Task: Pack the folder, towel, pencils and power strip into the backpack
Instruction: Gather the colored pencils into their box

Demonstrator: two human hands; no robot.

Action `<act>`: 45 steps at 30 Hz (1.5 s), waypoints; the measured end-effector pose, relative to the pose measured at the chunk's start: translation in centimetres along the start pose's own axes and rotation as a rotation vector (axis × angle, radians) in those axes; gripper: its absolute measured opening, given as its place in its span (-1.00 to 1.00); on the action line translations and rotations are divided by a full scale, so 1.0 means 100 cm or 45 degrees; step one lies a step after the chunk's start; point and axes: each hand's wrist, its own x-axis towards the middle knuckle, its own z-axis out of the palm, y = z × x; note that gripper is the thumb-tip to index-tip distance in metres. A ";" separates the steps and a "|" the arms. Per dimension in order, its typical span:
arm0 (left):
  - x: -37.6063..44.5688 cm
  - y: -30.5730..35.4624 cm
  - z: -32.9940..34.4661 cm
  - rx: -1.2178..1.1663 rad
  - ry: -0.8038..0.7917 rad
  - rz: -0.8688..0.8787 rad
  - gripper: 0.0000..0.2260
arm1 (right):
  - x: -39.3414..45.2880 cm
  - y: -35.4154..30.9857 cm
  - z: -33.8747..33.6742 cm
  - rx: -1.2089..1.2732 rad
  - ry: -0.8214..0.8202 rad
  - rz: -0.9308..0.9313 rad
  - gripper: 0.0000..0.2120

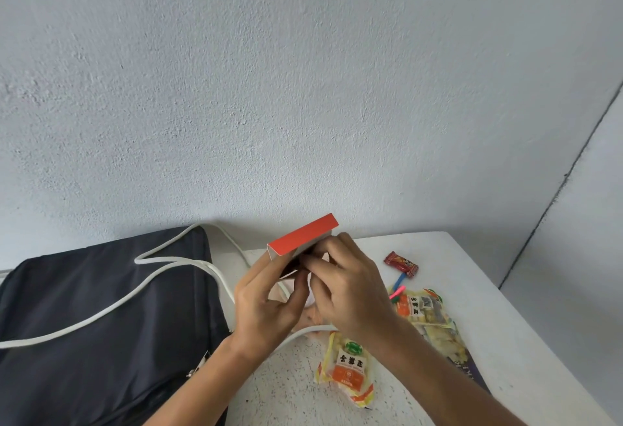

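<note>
Right hand (347,287) and left hand (266,307) both grip a small red box (303,235) above the desk (472,290), beside the dark backpack (101,307).

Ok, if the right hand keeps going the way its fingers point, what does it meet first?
The right hand points up-left at the red box its fingertips already pinch; the left hand lies just beyond. Depth is unclear.
</note>
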 end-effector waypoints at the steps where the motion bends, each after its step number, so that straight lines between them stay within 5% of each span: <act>1: 0.000 0.000 0.000 -0.010 -0.004 -0.012 -0.60 | 0.000 -0.001 0.000 -0.019 -0.052 0.032 -0.78; 5: -0.001 -0.004 0.000 -0.066 -0.005 -0.076 -0.62 | -0.005 -0.002 0.002 0.202 -0.172 0.244 -0.64; 8: -0.002 -0.004 0.001 -0.076 -0.010 -0.102 -0.62 | -0.002 0.003 -0.005 0.632 0.051 0.500 -0.64; 11: -0.006 -0.007 0.004 -0.069 -0.007 -0.097 -0.64 | -0.006 0.026 -0.011 0.536 0.103 0.602 -0.68; 17: -0.011 -0.009 0.012 -0.088 -0.012 -0.090 -0.64 | -0.061 0.106 0.009 -0.273 -0.787 0.900 -0.51; 22: -0.007 -0.006 0.013 -0.101 -0.034 -0.045 -0.60 | -0.085 0.125 0.020 -0.541 -1.015 0.773 -0.53; 30: -0.012 -0.012 0.014 -0.094 -0.027 -0.083 -0.43 | -0.090 0.134 0.029 -0.358 -0.723 0.726 -0.74; 34: -0.012 -0.013 0.015 -0.093 -0.046 -0.051 -0.53 | -0.073 0.114 0.022 -0.102 -0.224 0.624 -0.85; 37: -0.012 -0.015 0.017 -0.097 -0.044 -0.070 -0.49 | -0.046 0.087 0.012 0.315 0.108 0.712 -0.94; 42: -0.010 -0.012 0.015 -0.105 -0.070 -0.068 -0.51 | -0.006 0.047 -0.014 1.569 0.384 1.109 -0.92; 45: -0.013 -0.016 0.016 -0.118 -0.067 -0.093 -0.60 | 0.000 0.032 -0.018 1.601 0.298 0.961 -0.87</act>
